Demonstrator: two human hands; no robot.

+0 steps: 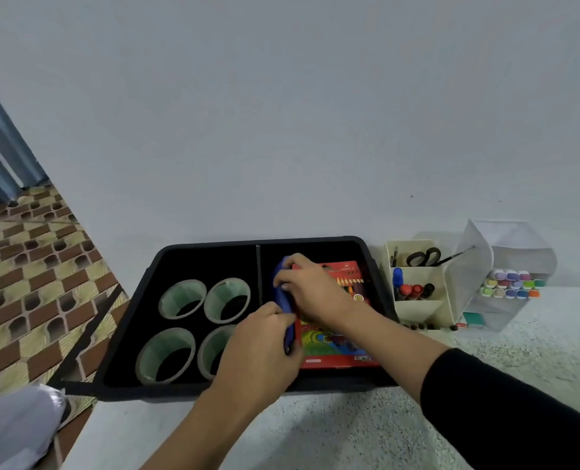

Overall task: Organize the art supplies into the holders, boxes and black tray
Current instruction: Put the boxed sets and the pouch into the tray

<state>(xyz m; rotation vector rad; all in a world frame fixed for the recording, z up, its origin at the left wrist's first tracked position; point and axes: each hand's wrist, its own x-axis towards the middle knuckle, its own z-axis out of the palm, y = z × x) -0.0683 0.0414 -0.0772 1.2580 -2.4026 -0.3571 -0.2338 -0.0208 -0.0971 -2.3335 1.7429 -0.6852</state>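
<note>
A black tray (166, 259) with a centre divider sits against the wall. Its left half holds several green tape rolls (182, 299). In its right half lies a red coloured-pencil box (336, 351). Both hands hold a long blue object (283, 300), part hidden, at the box's left edge. My right hand (307, 286) grips its far end. My left hand (265, 344) grips its near end.
Right of the tray stands a cream holder (420, 310) with scissors (423, 256), a brush and several markers. A clear box (505, 259) beside it holds several coloured markers (512, 283). The speckled counter edge drops to patterned floor on the left.
</note>
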